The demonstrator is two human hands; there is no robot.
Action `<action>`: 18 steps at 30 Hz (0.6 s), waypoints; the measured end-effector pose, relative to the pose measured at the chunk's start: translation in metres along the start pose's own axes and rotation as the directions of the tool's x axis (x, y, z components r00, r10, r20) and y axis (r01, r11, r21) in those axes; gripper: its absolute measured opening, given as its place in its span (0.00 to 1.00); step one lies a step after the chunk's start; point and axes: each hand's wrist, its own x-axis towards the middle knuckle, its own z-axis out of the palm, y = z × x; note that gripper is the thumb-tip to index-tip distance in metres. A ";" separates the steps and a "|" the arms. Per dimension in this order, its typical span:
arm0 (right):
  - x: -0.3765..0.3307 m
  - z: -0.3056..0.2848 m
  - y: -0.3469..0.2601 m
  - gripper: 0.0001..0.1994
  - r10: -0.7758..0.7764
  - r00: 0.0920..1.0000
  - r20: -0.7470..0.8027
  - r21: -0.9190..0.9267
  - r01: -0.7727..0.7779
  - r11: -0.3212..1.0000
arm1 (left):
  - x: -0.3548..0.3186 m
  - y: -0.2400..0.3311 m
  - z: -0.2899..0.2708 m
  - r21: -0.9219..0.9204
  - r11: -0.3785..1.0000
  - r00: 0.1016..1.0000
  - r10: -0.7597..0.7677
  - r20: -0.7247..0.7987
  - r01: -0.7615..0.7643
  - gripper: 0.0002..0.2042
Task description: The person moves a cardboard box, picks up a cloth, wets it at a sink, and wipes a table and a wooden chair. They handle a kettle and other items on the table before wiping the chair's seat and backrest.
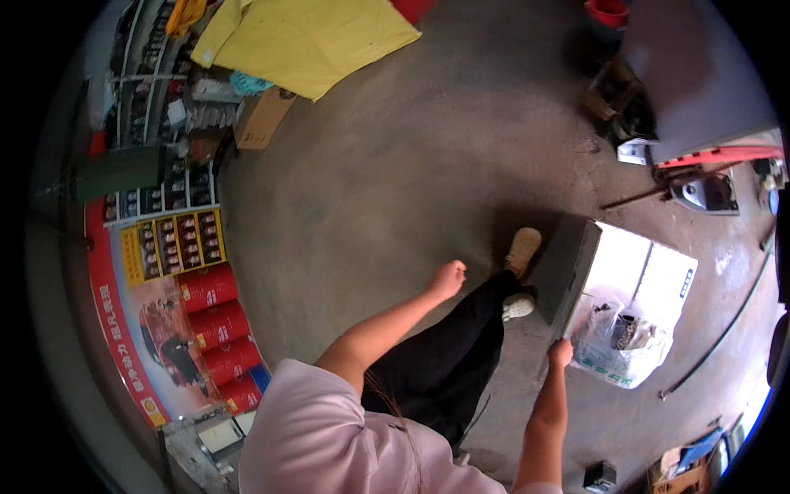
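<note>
Presently | right grip at white box corner | plastic bag just rightward

From the left hand, bare floor gives a wide passage between 9 and 12 o'clock. A yellow sheet bounds it at 11, a cardboard box at 10, and a printed panel between 8 and 9. Dark trousers block 5 o'clock; one light shoe stands at 2, its mate between 3 and 4.

At the right hand, a white carton blocks 12 to 2 o'clock and a clear plastic bag fills 3. Past the bag, a strip of floor runs to a dark pole. Toward 5, floor lies open up to a small black box.
</note>
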 end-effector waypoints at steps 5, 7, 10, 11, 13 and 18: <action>0.029 0.018 -0.027 0.12 -0.052 0.997 0.053 -0.199 0.061 0.978 | -0.022 0.015 -0.098 0.724 0.519 0.830 -0.050 0.555 -0.453 0.10; 0.027 0.023 -0.043 0.11 -0.012 0.996 0.085 -0.310 0.037 0.950 | -0.029 0.061 -0.110 0.689 0.475 0.784 0.003 0.620 -0.547 0.06; 0.014 0.044 -0.069 0.11 0.232 0.973 -0.008 -0.009 -0.232 0.973 | -0.050 0.137 -0.139 0.589 0.227 0.618 0.463 0.635 -0.775 0.03; 0.012 0.056 -0.081 0.11 0.243 0.970 -0.010 -0.012 -0.243 0.970 | -0.058 0.156 -0.148 0.568 0.156 0.563 0.491 0.665 -0.808 0.06; 0.003 0.080 -0.102 0.10 0.255 0.959 -0.126 0.141 -0.237 0.961 | -0.074 0.176 -0.177 0.537 0.085 0.425 0.719 0.550 -0.839 0.05; 0.021 0.101 -0.167 0.12 0.125 0.980 -0.153 -0.014 -0.129 0.992 | -0.092 0.188 -0.227 0.379 -0.140 0.165 0.727 0.667 -0.915 0.05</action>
